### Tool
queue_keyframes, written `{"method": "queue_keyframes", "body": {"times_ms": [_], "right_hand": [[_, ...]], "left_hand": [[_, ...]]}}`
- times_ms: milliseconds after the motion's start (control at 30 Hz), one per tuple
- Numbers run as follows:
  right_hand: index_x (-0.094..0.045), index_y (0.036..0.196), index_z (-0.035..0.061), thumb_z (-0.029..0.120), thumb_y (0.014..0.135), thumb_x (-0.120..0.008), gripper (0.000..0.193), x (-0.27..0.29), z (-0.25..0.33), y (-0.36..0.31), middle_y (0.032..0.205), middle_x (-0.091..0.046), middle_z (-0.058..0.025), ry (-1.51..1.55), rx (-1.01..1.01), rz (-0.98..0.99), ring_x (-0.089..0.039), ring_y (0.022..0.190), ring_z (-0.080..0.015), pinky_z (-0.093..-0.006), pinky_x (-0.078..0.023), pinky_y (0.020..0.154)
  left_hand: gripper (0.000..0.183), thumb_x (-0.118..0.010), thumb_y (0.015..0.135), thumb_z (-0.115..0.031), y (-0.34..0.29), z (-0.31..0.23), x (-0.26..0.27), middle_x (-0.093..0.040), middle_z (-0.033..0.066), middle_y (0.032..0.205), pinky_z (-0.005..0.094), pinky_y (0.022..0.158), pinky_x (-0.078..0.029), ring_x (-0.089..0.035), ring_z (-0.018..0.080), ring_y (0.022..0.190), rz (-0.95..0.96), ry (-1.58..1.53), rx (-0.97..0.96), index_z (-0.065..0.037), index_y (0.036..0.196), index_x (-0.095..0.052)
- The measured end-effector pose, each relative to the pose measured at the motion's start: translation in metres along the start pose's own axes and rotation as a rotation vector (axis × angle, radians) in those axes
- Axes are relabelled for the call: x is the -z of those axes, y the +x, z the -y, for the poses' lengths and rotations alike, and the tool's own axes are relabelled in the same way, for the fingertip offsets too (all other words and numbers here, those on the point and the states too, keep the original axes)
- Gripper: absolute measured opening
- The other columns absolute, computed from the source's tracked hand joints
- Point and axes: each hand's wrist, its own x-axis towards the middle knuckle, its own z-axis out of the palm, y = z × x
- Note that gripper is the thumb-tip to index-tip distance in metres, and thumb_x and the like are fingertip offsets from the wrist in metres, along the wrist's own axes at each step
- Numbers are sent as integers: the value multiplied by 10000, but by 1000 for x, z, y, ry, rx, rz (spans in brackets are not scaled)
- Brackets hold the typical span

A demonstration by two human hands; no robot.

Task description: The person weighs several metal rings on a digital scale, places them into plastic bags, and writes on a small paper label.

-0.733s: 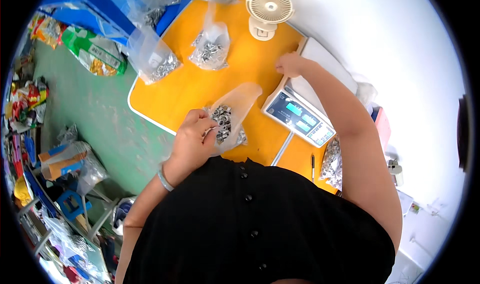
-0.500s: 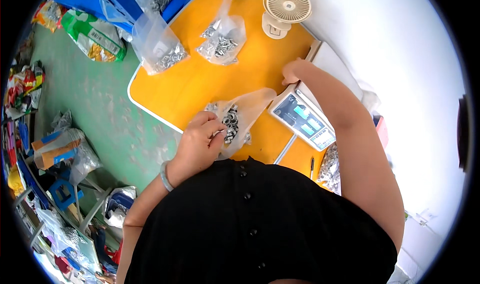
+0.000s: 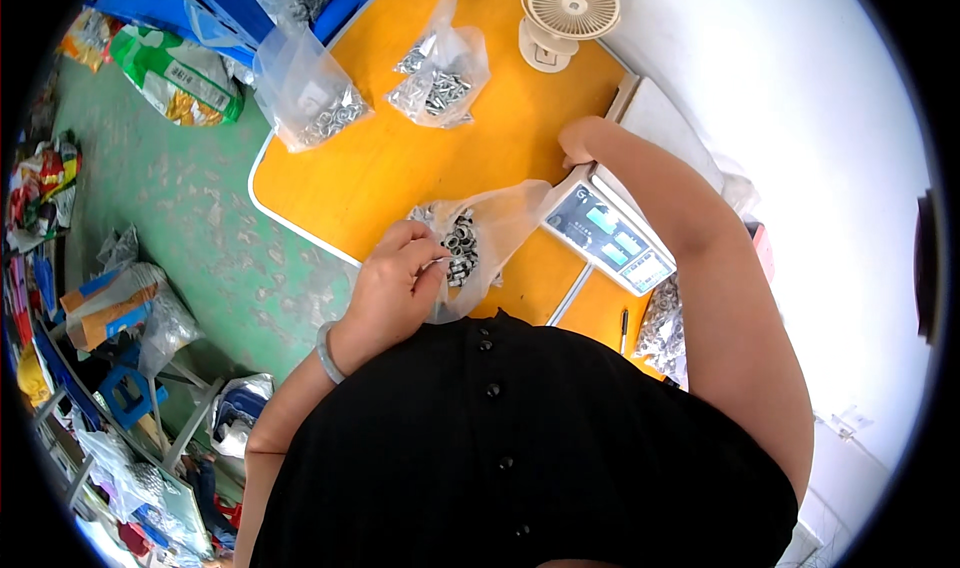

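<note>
In front of my body, a clear plastic bag (image 3: pixel 512 216) lies opened on the table, with several silvery metal ring-shaped parts (image 3: pixel 460 240) inside. Closed in a pinch, my left hand (image 3: pixel 392 280) is at the bag's left side; thumb and fingertips appear to grip the edge of its mouth. A bracelet circles that wrist. My right arm reaches over a digital weighing scale (image 3: pixel 612 240) with a lit display. My right hand (image 3: pixel 577 142) is at the scale's far left side, its fingers bent downward and mostly hidden, so their grip does not show.
Two plastic bags of metal parts (image 3: pixel 330 116) (image 3: pixel 440 90) rest farther back on the yellow table (image 3: pixel 350 183). A beige fan (image 3: pixel 570 13) stands at the far right corner, by the white wall. Near my right elbow are a pen (image 3: pixel 624 330) and another bag of parts (image 3: pixel 660 330).
Both hands keep nearly the same places, the left still pinching at the bag. The view has shifted slightly; nothing was visibly taken up or let go.
</note>
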Motion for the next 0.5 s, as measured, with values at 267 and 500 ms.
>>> {"method": "queue_keyframes", "body": {"times_ms": [267, 500], "right_hand": [[-666, 931, 50, 355, 779, -594, 348, -9, -1, -5, 986, -624, -147, 95, -27, -159, -574, 944, -320, -405, -454, 794], [-665, 920, 42, 371, 768, -610, 367, -21, -3, 4, 964, -626, -154, 114, -66, -244, -578, 929, -327, -405, -458, 787]], "left_hand": [[84, -581, 774, 4, -1, 1, -1, -521, 119, 937, 246, 573, -444, -554, 182, 698, -18, 38, -30, 29, 850, -603], [88, -585, 764, 7, -4, 0, -1, -523, 120, 930, 242, 552, -434, -537, 160, 653, -39, 76, -48, 26, 848, -603]]}}
